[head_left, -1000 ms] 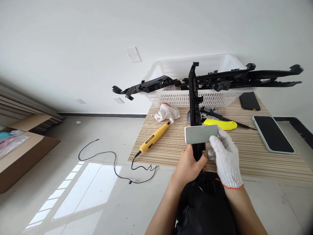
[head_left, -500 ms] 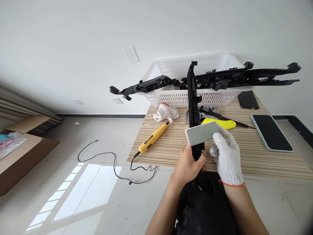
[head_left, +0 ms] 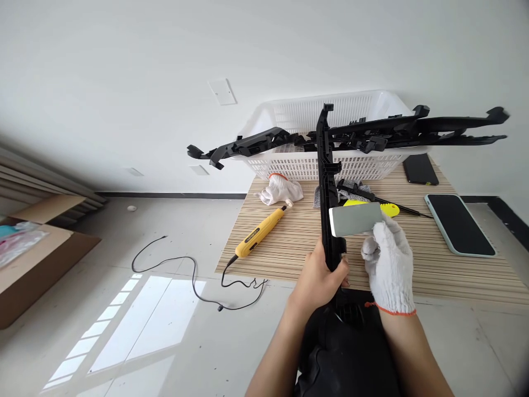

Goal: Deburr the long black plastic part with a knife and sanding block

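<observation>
My bare left hand [head_left: 320, 275] is wrapped round the lower part of a long black plastic part [head_left: 325, 160], which stands out away from me toward the basket. My right hand [head_left: 388, 259], in a white knit glove with an orange cuff, pinches the right end of a flat grey-white block [head_left: 356, 219]. The block's left end lies over or against the right side of the black part; whether they touch is not certain. Behind the block is a yellow-green handled tool [head_left: 389, 209], partly covered.
A white basket [head_left: 281, 165] holding more long black parts [head_left: 256, 142] stands at the table's back. On the striped table [head_left: 289, 248] lie a yellow corded tool [head_left: 260, 232], a white glove [head_left: 281, 190] and two phones [head_left: 459, 223]. A cardboard box [head_left: 45, 259] sits at left.
My gloved right hand and the block have shifted to the right and slightly up, uncovering more of the black part. My left hand keeps its hold in nearly the same place.
</observation>
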Demonstrator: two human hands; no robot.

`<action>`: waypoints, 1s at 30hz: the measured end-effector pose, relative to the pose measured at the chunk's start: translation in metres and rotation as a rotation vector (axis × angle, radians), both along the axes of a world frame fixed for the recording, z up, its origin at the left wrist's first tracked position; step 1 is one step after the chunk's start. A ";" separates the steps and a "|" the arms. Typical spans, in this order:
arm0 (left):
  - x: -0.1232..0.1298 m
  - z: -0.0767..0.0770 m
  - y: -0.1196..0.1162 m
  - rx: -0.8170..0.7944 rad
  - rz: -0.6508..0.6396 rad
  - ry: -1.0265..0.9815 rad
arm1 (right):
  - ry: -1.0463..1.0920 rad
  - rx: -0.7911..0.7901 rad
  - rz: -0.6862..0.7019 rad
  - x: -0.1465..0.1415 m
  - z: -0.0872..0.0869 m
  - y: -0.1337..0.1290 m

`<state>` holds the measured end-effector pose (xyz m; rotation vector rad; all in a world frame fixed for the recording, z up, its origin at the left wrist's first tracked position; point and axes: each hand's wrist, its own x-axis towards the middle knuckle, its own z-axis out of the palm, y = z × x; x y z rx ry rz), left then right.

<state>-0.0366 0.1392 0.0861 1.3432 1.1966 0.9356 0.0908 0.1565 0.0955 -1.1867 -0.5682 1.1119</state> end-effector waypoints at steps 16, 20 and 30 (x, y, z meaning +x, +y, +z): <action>0.000 0.000 0.000 -0.010 -0.012 -0.008 | -0.100 0.044 0.031 -0.004 0.006 0.001; 0.000 0.000 0.000 -0.002 -0.012 0.001 | -0.108 0.039 0.032 -0.004 0.004 0.001; -0.002 -0.005 0.003 -0.001 -0.057 0.042 | -0.098 -0.010 0.139 -0.005 0.001 0.003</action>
